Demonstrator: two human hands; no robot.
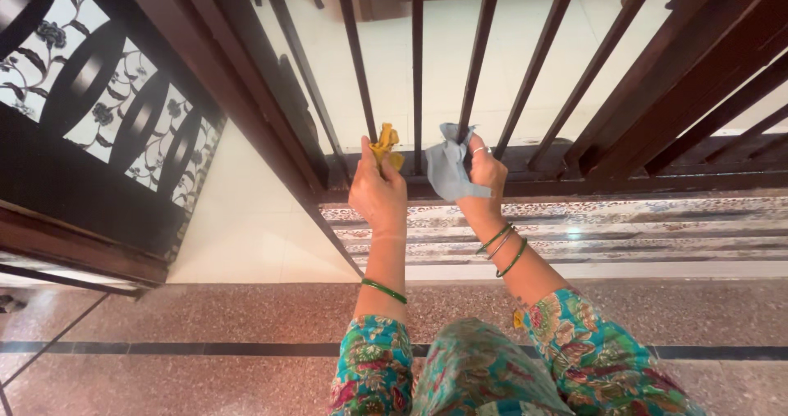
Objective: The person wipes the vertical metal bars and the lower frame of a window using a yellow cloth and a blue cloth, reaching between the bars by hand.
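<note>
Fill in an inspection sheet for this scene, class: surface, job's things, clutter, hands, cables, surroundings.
Surface: speckled reddish stone floor with dark inlay lines.
Job's things: crumpled yellow cloth and grey-blue cloth, both held at the dark wooden railing.
Clutter: nothing seen.
Hands: left hand grips the yellow cloth; right hand grips the grey-blue cloth.
Cables: nothing seen.
Surroundings: open dark gate with floral patterned panels at left; pale tiled floor beyond the bars.

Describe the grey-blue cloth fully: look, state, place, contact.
The grey-blue cloth looks like soft, thin fabric, plain and crumpled, bunched into loose folds. The right hand grips it at its upper edge, so most of it hangs left of the fist. It sits against the dark wooden gate's lower rail, between upright bars; actual contact cannot be told.
</note>
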